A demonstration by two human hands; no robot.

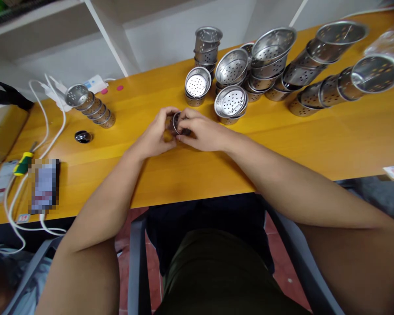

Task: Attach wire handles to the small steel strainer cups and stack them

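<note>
Both hands meet near the middle of the frame on a small, round, silver metal cup (175,124). The left hand (157,134) curls around its left side, thumb below and fingers above, apparently to steady it. The right hand (200,131) has its fingers and thumb closed at the rim, covering much of the opening; what, if anything, is inside cannot be made out. The cup is held close to the orange-yellow wooden table (187,175); whether it touches the surface is hidden.

Just beyond the hands, at upper centre, stands a short silver perforated cup (198,97) with its holed bottom showing. Beside it to the right, a wide silver perforated bowl-like cup (229,117) has another nested inside. Behind these are a narrow upright stack of silver cups (206,56) and wider nested ones.

At upper right, two long leaning stacks of perforated metal cups (304,70) (330,91) widen towards their top cups, which look empty; nesting probably keeps them compact. At left, a smaller tilted stack of silver cups (94,108) stands near a glossy black rounded object (83,137). Farther left lie a green-and-yellow-handled screwdriver (23,163) and a dark-edged phone (45,186) with a white cable plugged in.
</note>
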